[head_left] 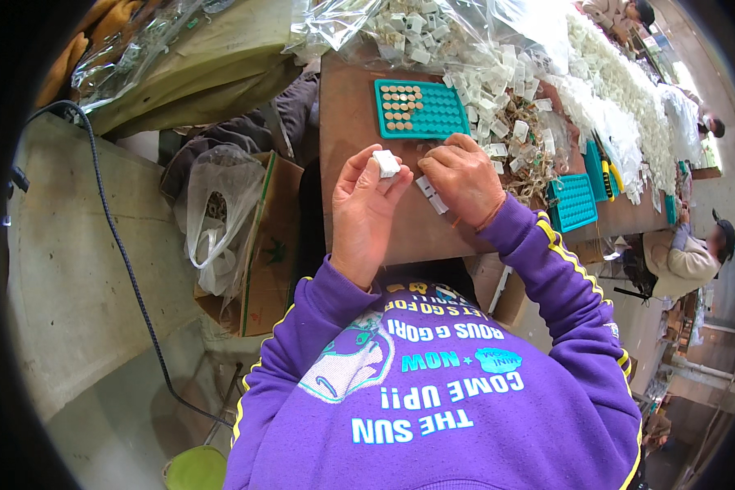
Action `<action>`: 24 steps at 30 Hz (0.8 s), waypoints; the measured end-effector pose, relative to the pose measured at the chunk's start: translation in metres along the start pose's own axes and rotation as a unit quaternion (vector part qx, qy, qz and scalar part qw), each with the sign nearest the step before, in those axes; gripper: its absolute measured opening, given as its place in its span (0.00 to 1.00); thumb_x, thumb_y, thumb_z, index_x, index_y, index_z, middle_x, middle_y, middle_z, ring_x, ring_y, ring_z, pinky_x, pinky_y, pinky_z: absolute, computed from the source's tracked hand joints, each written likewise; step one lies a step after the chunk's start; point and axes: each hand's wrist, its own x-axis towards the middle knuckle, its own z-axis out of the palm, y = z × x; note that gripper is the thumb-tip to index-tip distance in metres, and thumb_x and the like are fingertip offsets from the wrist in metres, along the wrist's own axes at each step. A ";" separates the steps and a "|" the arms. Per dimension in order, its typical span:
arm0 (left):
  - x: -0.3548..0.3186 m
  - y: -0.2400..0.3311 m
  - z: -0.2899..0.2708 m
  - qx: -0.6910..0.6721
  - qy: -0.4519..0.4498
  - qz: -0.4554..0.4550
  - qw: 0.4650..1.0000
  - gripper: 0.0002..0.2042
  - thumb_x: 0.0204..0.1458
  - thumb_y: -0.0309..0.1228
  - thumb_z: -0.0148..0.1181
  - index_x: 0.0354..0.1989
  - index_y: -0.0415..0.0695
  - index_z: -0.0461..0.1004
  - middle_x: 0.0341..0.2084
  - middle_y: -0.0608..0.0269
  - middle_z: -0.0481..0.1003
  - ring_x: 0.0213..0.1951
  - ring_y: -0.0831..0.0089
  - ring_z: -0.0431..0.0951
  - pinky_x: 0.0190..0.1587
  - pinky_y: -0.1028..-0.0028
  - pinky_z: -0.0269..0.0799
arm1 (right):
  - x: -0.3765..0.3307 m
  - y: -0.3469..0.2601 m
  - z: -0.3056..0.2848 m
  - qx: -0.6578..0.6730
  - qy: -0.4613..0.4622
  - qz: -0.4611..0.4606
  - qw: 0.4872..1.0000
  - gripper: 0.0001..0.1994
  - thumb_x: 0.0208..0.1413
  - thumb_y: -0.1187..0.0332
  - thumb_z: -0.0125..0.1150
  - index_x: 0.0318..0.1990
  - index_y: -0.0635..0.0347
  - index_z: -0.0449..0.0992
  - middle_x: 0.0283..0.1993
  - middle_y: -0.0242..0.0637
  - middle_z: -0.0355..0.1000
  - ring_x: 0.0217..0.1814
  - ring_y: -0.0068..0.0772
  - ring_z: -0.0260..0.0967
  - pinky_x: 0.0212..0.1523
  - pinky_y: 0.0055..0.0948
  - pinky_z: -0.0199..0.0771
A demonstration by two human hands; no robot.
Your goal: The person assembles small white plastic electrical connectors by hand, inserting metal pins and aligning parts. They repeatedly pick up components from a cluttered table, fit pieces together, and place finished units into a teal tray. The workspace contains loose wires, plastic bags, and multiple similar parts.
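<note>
A small white plastic box [388, 164] is pinched between the thumb and fingers of my left hand [361, 214], just above the table. My right hand [467, 184] is beside it with its fingers drawn together; whatever they hold, if anything, is hidden. Under my right hand, white rectangular pieces [432, 196] lie on the brown table [347, 102]. Just beyond both hands sits a teal tray [443, 128] with rows of round pockets. Several beige discs [399, 96] fill pockets on its left side.
White plastic boxes [498, 90] are heaped along the table's far side, beside tangled brown scraps [524, 151]. To the right are another teal tray [572, 202] and yellow-handled pliers [608, 175]. A cardboard box [257, 253] with a plastic bag [220, 212] stands left. Other people work farther right.
</note>
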 end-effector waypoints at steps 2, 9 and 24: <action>0.000 0.001 0.001 -0.002 0.002 0.003 1.000 0.12 0.63 0.31 0.55 0.52 0.41 0.70 0.41 0.57 0.77 0.47 0.66 0.78 0.55 0.62 0.75 | 0.002 0.001 0.002 0.007 0.018 -0.002 1.000 0.02 0.43 0.72 0.59 0.24 0.55 0.73 0.26 0.32 0.71 0.32 0.33 0.73 0.48 0.34 0.71; -0.001 0.007 0.011 0.001 0.026 -0.028 0.999 0.12 0.62 0.31 0.56 0.51 0.40 0.70 0.42 0.57 0.77 0.51 0.62 0.77 0.54 0.64 0.75 | 0.004 -0.004 -0.025 0.278 0.079 0.209 0.934 0.02 0.48 0.75 0.67 0.30 0.61 0.81 0.30 0.35 0.79 0.32 0.30 0.76 0.38 0.29 0.76; 0.001 -0.015 0.034 0.035 0.027 -0.068 0.997 0.12 0.62 0.30 0.55 0.51 0.38 0.69 0.41 0.57 0.77 0.47 0.65 0.78 0.56 0.65 0.74 | -0.014 -0.025 -0.046 0.329 0.139 0.277 0.892 0.04 0.48 0.77 0.66 0.32 0.64 0.78 0.31 0.37 0.76 0.32 0.32 0.75 0.34 0.26 0.73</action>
